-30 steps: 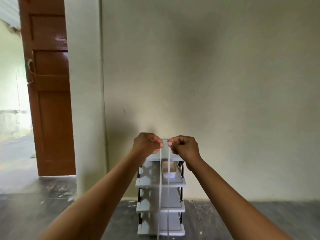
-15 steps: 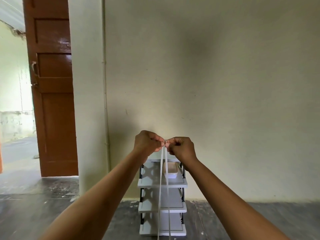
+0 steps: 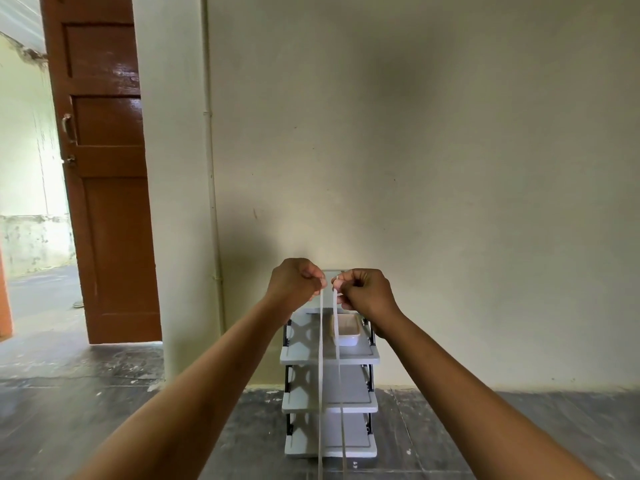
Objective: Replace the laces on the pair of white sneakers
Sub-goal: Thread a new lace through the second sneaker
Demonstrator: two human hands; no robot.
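Left hand (image 3: 294, 282) and right hand (image 3: 367, 292), raised close together: each is pinching one strand of lace (image 3: 320, 358), both strands hanging straight down. Behind, a dish (image 3: 348, 329) is sitting on the rack's (image 3: 329, 400) top shelf.

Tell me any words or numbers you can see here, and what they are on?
None can be read: the lace, rack, tray, door and wall show no words, numbers, labels or signs.
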